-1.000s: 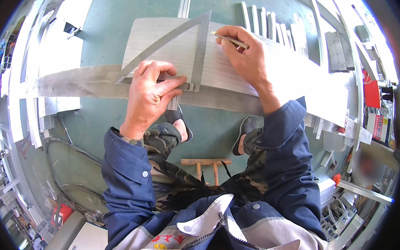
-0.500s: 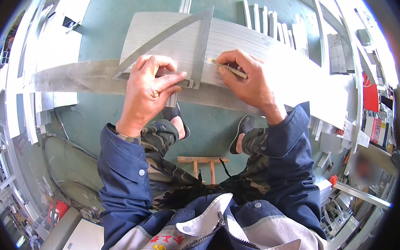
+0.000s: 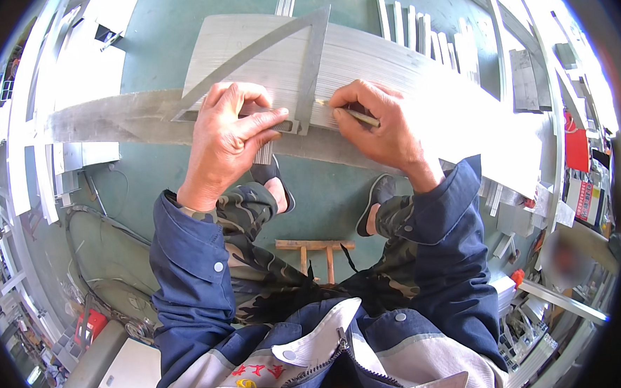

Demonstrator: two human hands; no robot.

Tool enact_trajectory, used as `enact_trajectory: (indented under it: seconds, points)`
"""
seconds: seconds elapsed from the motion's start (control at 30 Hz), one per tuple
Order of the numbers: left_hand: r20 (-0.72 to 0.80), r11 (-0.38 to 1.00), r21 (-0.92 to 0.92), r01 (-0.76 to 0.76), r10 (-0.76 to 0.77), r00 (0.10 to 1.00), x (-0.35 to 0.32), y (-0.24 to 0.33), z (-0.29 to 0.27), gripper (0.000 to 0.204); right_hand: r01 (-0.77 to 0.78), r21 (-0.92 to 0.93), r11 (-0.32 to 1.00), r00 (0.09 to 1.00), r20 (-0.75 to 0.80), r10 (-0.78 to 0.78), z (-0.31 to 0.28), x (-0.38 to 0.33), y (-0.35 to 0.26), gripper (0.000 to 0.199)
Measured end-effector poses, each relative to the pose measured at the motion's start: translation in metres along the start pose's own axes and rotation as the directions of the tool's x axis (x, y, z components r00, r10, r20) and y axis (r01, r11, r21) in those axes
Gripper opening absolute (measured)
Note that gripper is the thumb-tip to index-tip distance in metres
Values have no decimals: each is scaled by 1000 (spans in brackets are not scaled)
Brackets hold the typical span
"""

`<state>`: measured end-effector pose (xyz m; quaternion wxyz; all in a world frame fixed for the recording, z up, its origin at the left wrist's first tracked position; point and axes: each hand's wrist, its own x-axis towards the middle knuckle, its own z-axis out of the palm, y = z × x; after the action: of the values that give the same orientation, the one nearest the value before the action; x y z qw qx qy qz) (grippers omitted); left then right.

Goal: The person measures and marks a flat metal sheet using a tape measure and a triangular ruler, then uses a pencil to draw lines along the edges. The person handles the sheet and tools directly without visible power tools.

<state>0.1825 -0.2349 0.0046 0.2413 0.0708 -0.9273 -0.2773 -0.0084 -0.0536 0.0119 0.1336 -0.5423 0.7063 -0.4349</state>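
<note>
— Metal on metal, that was the whole setup: a grey triangular square point(image 3: 275, 62) lay flat on the ribbed aluminium panel point(image 3: 387, 56), and the left hand point(image 3: 227, 138) pressed down on the square's lower corner, fingers spread and flattened over it, thumb stretched toward the upright blade.

— And the other hand?

— The right hand point(image 3: 377, 124) had its fingers pinched closed around a thin marking pencil point(image 3: 355, 116), the tip sitting just beside the square's upright edge, right of the left thumb.

— What would have made that line come out true?

— In my judgement, steady downward pressure from the left palm so the square couldn't creep, and the tip kept tight against the blade at one angle along the whole stroke. The ribs could have nudged the point sideways, so a light, even pull suited it better than force.

— Anything under the panel?

— A long grey beam point(image 3: 110, 124) ran beneath the hands; whether it carried the panel, I couldn't tell.
</note>
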Motion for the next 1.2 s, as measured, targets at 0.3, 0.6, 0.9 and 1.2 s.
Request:
enact_trajectory:
  seconds: [0.3, 0.6, 0.9, 1.2]
  points:
    - [4, 999, -24, 37, -37, 999, -2, 0, 1, 37, -117, 85, 990, 980, -149, 129, 0, 8, 8, 14]
    - [32, 998, -46, 51, -49, 998, -1, 0, 0, 41, -183, 130, 975, 921, -325, 216, 5, 54, 47, 19]
    - [61, 997, -43, 62, -59, 996, -1, 0, -3, 38, -235, 97, 967, 915, -313, 254, 13, 63, 61, 20]
    - [62, 998, -45, 51, -49, 997, 0, -1, -3, 37, -188, 41, 981, 924, -331, 191, 14, 63, 64, 18]
